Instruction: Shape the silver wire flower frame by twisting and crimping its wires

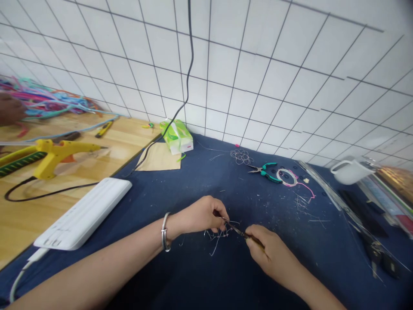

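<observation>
Left hand (201,215) pinches thin wire bundle (219,236) low over blue table (206,181). Right hand (271,254), grip clenched on small thin tool (240,232), tip at wire. Looks like wire-bending step. Next: hold wire still, tiny careful twist. Teal pliers (266,170) lie apart.

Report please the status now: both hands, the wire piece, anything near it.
Left hand pinching wire piece. Right hand shut on thin tool, tip at the wire. Wire scraps on blue cloth; teal pliers lie apart, behind.
</observation>
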Demonstrator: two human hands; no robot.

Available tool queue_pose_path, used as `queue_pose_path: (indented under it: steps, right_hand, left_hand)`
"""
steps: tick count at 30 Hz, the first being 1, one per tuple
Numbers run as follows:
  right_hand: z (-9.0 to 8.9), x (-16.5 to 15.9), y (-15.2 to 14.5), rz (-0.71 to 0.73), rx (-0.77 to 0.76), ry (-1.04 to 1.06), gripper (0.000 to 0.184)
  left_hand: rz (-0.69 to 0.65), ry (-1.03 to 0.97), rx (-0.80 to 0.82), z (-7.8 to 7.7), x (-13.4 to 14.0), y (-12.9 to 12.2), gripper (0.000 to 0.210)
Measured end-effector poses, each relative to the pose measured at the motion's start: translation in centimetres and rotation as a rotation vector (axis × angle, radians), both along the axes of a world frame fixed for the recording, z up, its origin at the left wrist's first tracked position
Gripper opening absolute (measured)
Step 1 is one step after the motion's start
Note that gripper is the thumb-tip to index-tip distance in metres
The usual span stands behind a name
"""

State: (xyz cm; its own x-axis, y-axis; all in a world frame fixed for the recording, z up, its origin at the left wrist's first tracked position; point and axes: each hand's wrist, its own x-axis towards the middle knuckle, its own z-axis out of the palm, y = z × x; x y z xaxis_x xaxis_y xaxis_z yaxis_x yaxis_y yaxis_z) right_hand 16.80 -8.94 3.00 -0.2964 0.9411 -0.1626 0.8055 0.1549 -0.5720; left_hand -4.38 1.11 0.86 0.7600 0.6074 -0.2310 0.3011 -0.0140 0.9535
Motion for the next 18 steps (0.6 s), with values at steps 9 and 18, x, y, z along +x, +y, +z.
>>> queue_pose_path:
  steps: [9, 18]
  right_hand:
    - [-0.7, 0.0, -0.2, 0.08, 0.156, -0.194, 0.014]
    - [-1.6, 0.2, -0.2, 0.136, 0.287, -0.344, 0.018]
  left_hand:
    - [-0.036, -0.041, -0.079, 0.2, -0.2, 0.2, 0.019]
    - [0.005, -0.107, -0.23, 0.4, 0.1, 0.0, 0.016]
